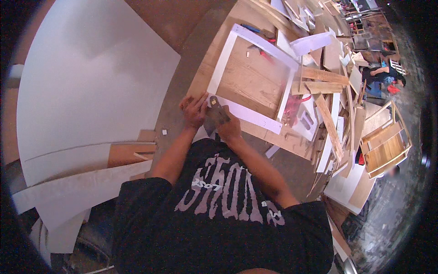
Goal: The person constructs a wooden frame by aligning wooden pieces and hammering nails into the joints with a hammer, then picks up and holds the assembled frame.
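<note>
Close against the left fingers (199, 103), bent at its near corner, grip unclear, sits the white frame (255, 115), likely light, stiff, best taken by its rails (223, 64), as the right fingers (232, 119) grasp a dark tool (215, 107)

On the wearer's black shirt (219, 242) we see large, pale, jagged lettering (218, 192) across the chest, overlaid toward either side by smaller white lettering (205, 186). On the dark tool (212, 120) we note a small yellow patch (213, 100), too small for us to read. On the dark shirt (393, 74) of a person (378, 71) at far right, we find a pale print (389, 78), likewise illegible.
</note>
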Tool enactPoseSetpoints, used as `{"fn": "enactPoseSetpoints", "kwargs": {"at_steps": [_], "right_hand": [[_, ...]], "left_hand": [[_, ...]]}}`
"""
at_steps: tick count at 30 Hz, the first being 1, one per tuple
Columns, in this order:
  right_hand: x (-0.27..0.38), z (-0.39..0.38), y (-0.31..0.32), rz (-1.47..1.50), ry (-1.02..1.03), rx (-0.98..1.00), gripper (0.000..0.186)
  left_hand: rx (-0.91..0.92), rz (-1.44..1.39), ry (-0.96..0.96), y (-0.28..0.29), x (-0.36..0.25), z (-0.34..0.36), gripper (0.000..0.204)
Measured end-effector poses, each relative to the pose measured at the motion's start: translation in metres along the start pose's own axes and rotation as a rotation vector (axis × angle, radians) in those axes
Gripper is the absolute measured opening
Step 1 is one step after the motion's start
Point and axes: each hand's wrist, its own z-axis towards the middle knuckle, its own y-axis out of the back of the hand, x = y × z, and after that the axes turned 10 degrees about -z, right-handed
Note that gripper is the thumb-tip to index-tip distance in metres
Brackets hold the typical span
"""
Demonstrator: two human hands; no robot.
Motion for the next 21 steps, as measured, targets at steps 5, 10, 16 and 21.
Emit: {"fn": "enactPoseSetpoints", "kwargs": {"at_steps": [5, 10, 16, 21], "right_hand": [[0.013, -0.009, 0.015, 0.129, 0.011, -0.075, 0.039], [0.023, 0.013, 0.008, -0.273, 0.096, -0.077, 0.040], [-0.012, 0.009, -0.002, -0.411, 0.288, 0.010, 0.041], [0.010, 0.007, 0.015, -0.074, 0.158, -0.100, 0.042]], "left_hand": [[0.013, 0.006, 0.025, 0.000, 0.001, -0.010, 0.030], [-0.008, 0.029, -0.019, -0.001, 0.000, -0.003, 0.030], [-0.023, -0.003, -0.038, -0.006, -0.001, 0.003, 0.030], [-0.012, 0.037, -0.023, -0.009, 0.005, -0.007, 0.030]]}}
